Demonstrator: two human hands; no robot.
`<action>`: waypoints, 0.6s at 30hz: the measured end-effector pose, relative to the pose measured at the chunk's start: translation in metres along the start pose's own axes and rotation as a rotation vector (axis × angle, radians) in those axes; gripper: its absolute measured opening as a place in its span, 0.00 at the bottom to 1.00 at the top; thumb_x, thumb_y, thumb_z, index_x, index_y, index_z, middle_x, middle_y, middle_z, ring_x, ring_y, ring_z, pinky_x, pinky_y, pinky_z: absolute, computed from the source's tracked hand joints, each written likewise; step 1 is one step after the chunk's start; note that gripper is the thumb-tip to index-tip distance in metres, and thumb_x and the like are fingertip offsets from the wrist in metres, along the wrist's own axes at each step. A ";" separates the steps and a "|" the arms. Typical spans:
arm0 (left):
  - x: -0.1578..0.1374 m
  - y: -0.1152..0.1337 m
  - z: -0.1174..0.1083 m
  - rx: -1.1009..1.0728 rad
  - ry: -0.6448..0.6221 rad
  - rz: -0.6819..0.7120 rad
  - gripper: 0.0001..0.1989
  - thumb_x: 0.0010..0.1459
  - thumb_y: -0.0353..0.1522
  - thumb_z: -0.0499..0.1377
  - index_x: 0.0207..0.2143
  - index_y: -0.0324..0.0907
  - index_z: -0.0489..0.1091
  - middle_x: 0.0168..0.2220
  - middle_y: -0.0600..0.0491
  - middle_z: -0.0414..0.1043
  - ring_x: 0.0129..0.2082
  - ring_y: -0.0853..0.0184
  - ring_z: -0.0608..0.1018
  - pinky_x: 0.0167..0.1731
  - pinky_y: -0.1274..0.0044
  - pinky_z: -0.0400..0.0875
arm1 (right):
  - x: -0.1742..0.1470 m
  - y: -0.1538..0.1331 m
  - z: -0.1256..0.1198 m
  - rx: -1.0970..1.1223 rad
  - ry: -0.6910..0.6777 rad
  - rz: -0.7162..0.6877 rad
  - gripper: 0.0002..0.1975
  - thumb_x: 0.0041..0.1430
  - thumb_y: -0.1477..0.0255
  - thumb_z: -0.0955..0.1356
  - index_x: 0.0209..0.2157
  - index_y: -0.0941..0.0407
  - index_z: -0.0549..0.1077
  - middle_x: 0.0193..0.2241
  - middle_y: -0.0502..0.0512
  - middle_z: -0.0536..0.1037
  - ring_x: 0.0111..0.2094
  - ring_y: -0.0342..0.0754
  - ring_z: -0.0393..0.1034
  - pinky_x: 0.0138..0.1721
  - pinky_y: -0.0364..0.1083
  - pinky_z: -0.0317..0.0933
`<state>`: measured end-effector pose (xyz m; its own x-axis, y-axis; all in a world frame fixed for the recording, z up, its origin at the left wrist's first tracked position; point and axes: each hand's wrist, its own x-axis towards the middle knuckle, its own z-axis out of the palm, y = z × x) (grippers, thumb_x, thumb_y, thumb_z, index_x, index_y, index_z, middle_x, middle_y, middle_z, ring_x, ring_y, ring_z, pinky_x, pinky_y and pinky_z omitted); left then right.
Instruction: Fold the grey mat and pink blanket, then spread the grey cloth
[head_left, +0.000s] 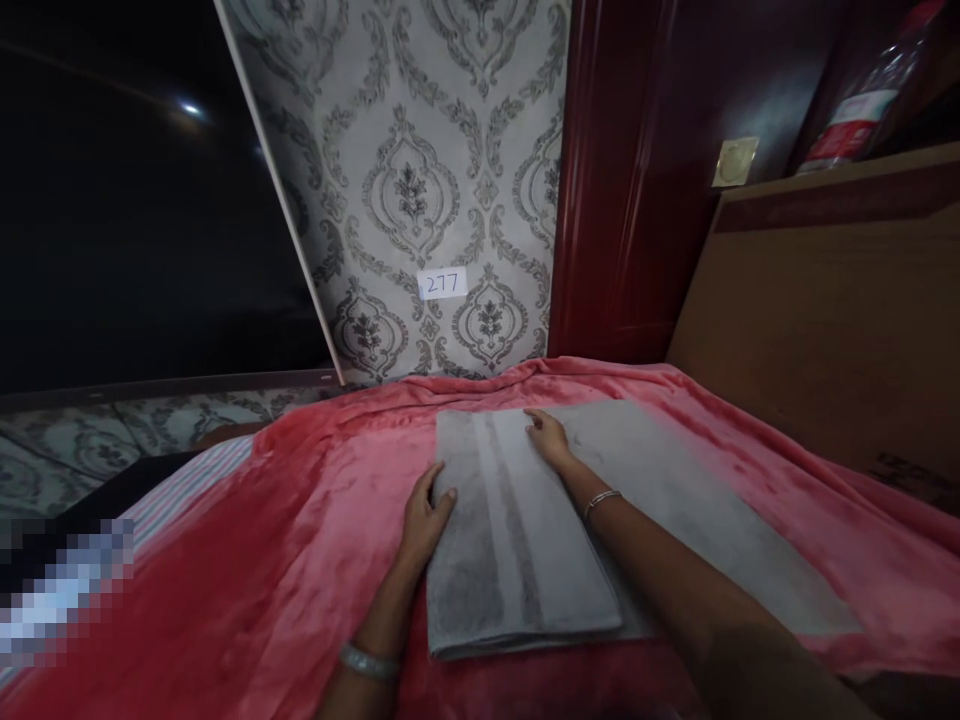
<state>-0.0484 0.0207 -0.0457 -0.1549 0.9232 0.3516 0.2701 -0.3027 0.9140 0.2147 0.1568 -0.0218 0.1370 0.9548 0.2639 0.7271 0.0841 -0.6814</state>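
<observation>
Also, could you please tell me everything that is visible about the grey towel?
The grey towel looks soft and thick, like terry cloth. Its left part is folded into layers, with lighter and darker bands running lengthwise on top; to the right, a plain grey part lies spread flat. It rests on a pink and red blanket. The left hand is at the folded part's left edge; the right hand is on it near the far edge.
</observation>
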 end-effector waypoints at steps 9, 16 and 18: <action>-0.001 0.000 -0.002 0.004 -0.018 0.014 0.29 0.51 0.41 0.64 0.55 0.42 0.72 0.58 0.44 0.72 0.61 0.55 0.72 0.63 0.61 0.62 | -0.002 -0.008 -0.005 0.015 -0.017 0.087 0.31 0.54 0.81 0.65 0.61 0.56 0.70 0.53 0.59 0.78 0.54 0.51 0.73 0.56 0.46 0.63; -0.001 0.000 -0.001 0.000 -0.037 0.042 0.26 0.51 0.40 0.64 0.54 0.43 0.73 0.57 0.45 0.74 0.58 0.55 0.74 0.61 0.61 0.65 | -0.017 -0.018 -0.014 0.093 -0.025 0.139 0.33 0.50 0.82 0.65 0.60 0.59 0.71 0.52 0.64 0.78 0.54 0.56 0.72 0.58 0.50 0.62; -0.001 0.002 -0.001 -0.014 -0.044 0.029 0.27 0.51 0.40 0.64 0.54 0.43 0.72 0.57 0.45 0.73 0.58 0.55 0.73 0.61 0.61 0.64 | -0.022 -0.015 -0.020 0.132 -0.045 0.151 0.35 0.48 0.81 0.66 0.61 0.60 0.69 0.52 0.64 0.78 0.53 0.57 0.72 0.57 0.51 0.63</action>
<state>-0.0487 0.0186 -0.0445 -0.1054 0.9235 0.3688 0.2608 -0.3322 0.9064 0.2142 0.1287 -0.0037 0.2052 0.9709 0.1233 0.6061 -0.0271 -0.7950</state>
